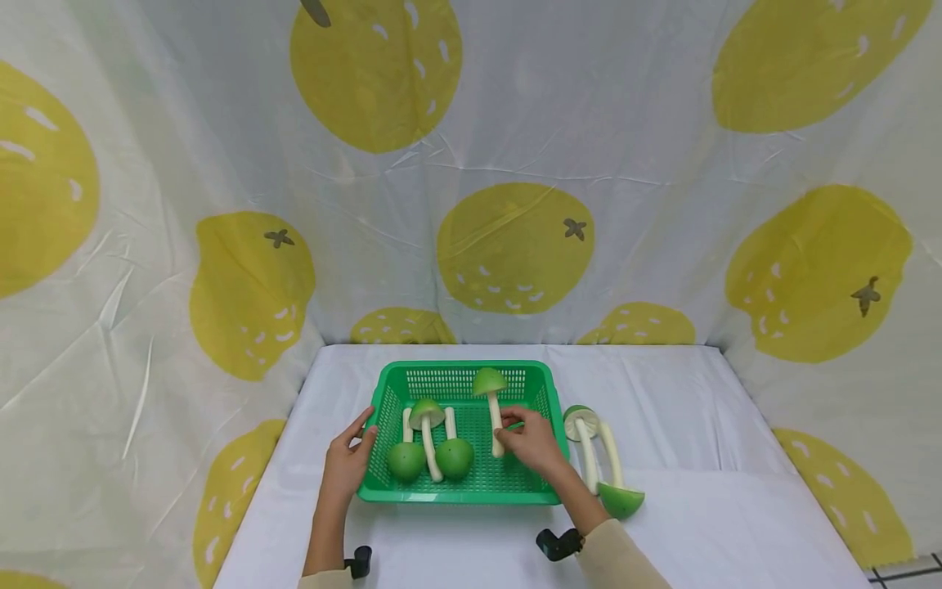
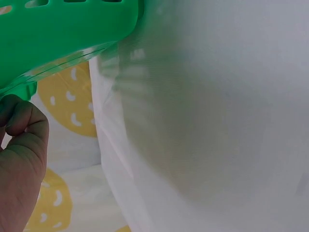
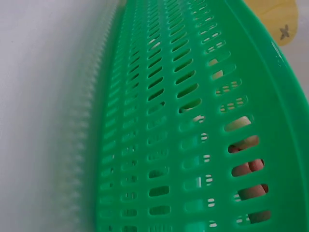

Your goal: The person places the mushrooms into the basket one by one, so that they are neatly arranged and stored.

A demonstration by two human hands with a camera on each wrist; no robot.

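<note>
My right hand (image 1: 531, 440) pinches the pale stem of a green-capped toy mushroom (image 1: 495, 413) over the right part of a green plastic basket (image 1: 459, 496). The cap points to the basket's far side. Three more mushrooms lie inside toward the left; one of them, a mushroom (image 1: 428, 438) with its cap at the far end, is between two with caps at the near end. My left hand (image 1: 349, 462) holds the basket's left rim between thumb and fingers. In the right wrist view, the right fingers (image 3: 251, 191) show only through slots of the basket wall.
Right of the basket, a mushroom (image 1: 586, 450) and another mushroom (image 1: 615, 474) lie side by side on the white cloth (image 1: 699, 425), caps at opposite ends. A lemon-printed curtain (image 1: 515, 164) stands behind and along both sides.
</note>
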